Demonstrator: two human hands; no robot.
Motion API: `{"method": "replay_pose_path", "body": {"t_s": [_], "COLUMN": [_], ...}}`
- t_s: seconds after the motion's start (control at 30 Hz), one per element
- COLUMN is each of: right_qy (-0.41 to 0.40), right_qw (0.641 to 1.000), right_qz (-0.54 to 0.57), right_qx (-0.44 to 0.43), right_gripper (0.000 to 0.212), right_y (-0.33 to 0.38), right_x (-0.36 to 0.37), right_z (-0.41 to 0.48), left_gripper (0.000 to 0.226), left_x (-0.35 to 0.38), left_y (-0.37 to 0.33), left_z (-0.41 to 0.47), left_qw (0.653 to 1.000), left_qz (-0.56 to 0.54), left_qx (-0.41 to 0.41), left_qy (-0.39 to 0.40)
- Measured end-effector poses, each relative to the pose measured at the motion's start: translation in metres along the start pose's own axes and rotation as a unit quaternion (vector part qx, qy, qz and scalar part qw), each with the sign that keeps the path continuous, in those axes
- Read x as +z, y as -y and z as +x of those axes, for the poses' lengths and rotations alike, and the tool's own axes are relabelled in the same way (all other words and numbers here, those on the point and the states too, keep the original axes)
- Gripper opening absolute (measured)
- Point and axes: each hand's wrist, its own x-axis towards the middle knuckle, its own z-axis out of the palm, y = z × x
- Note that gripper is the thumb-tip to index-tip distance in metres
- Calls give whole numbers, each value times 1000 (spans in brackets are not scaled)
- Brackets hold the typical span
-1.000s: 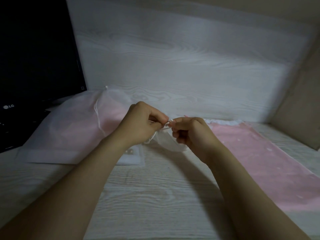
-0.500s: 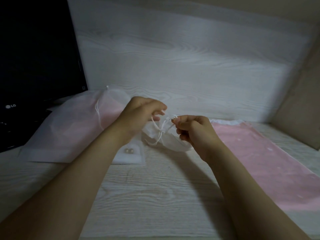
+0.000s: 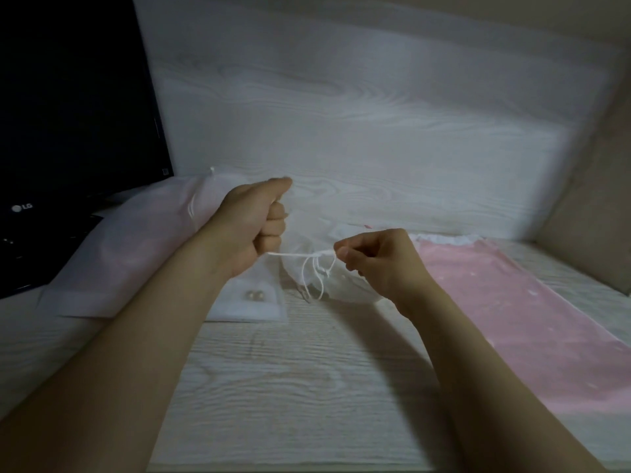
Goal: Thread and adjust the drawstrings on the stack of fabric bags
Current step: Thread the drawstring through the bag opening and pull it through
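Observation:
A thin white drawstring (image 3: 300, 256) runs taut between my two hands, with loose loops hanging below it. My left hand (image 3: 251, 227) is a fist gripping the string's left end. My right hand (image 3: 375, 259) pinches the right end between thumb and fingertips. Behind the string lies a small sheer white fabric bag (image 3: 341, 285), bunched on the desk and partly hidden by my right hand. A stack of sheer white and pink bags (image 3: 136, 247) lies to the left, behind my left forearm.
A pink fabric sheet with a white ruffled edge (image 3: 512, 319) covers the desk's right side. A black monitor (image 3: 68, 131) stands at the far left. Two small pearl beads (image 3: 255, 295) sit in a clear packet. The white wood-grain desk (image 3: 307, 387) meets a back panel.
My hands were together at the string; now they have pulled apart. The left hand moved left and closed into a fist, drawing the string taut.

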Motion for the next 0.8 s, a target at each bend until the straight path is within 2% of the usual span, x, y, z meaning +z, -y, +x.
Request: {"method": "replay_pose_path", "body": {"t_s": [0.17,0.27,0.37,0.4,0.47,0.57,0.67,0.7,0.8], "right_qy": [-79,-103,-108,-111,-122,-139,-161,-163,-151], "right_qw": [971,962,955,954,950,937,933,938,951], "right_qz": [-217,-253,-277,-280,-287,-318,-319,-306,-270], "right_qx": [-59,-31,-6,1,16,35,29,22,-2], "right_gripper": [13,17,18,18,18,19,23,26,32], "right_y": [-8,-12,-14,-15,-14,-14,-15,-15,-12], "right_x": [-1,-3,-2,-2,-2,-4,-1,0,-2], "right_z": [6,8,8,7,6,4,4,4,0], "left_gripper": [28,29,8,11,19,5,45,49,13], "left_x": [-8,-9,-6,-6,-8,-7,-7,-5,2], "left_y": [7,11,11,11,12,12,18,19,24], "left_z": [-2,0,-3,-4,-1,-2,0,-1,-4], "left_qw": [982,966,951,946,942,938,934,931,941], "left_qz": [162,217,258,270,279,287,296,303,308], "left_qx": [-98,-136,-164,-170,-173,-182,-179,-172,-91], "left_qy": [22,33,54,61,62,74,94,104,109]}}
